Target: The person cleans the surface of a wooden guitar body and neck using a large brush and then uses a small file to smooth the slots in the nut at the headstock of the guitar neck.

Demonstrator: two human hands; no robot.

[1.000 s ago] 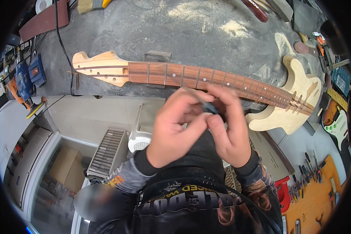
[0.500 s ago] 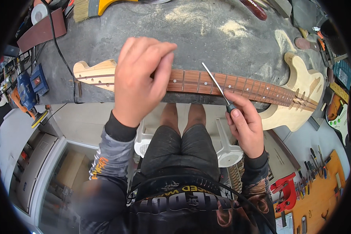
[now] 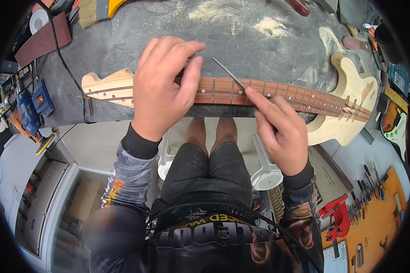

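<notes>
An unfinished electric guitar lies along the front of the workbench, its pale headstock (image 3: pixel 109 88) at the left and its pale wooden body (image 3: pixel 339 123) at the right. Between them runs a brown fretboard (image 3: pixel 278 93) with metal frets and round light inlays. Over the neck near the headstock is my left hand (image 3: pixel 164 86), fingers bent, thumb and forefinger apart, nothing visible in it. My right hand (image 3: pixel 284 127) grips a slim metal file (image 3: pixel 228 71), forefinger stretched along it. The file lies slantwise across the fretboard, its tip beyond the far edge; the handle is hidden under my hand.
Sawdust (image 3: pixel 271 27) is scattered on the grey workbench (image 3: pixel 241 50). A paintbrush (image 3: pixel 93 11), a brown sanding strip (image 3: pixel 45 38) and a black cable (image 3: pixel 61 54) are at the left. A red clamp (image 3: pixel 336 218) and several hand tools stand at the lower right.
My right hand has shifted up and slightly left, bringing the file farther across the fretboard. Its forefinger now stretches over the shaft, and the handle is covered. My left hand stays nearly in place.
</notes>
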